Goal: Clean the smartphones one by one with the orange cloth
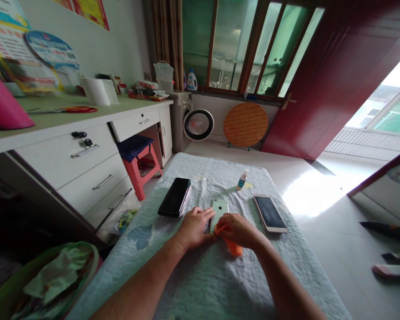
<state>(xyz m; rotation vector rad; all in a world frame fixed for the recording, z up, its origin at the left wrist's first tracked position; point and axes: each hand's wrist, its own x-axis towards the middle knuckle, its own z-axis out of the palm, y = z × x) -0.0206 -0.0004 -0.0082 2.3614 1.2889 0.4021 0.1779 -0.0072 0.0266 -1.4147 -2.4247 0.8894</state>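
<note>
A light-coloured smartphone (pixel 220 205) with an apple logo lies face down on the quilted cover. My left hand (pixel 196 226) braces its left side, fingers on the edge and thumb by the lower end. Bunched in my right hand (pixel 236 227) is an orange cloth (pixel 234 248), pressed against the phone's lower part, which the hand partly hides. A stack of dark phones (pixel 175 196) lies to the left. On the right rests a gold-rimmed smartphone (pixel 270 213), screen up. Beyond the hands stands a small spray bottle (pixel 242 180) with a white top.
The pale blue quilted cover (pixel 206 171) spreads under everything. A white desk (pixel 86 166) with drawers runs along the left, with a red stool (pixel 140 171) beside it. At lower left is a filled waste bin (pixel 92 262). A round wooden tabletop (pixel 246 124) leans at the far wall.
</note>
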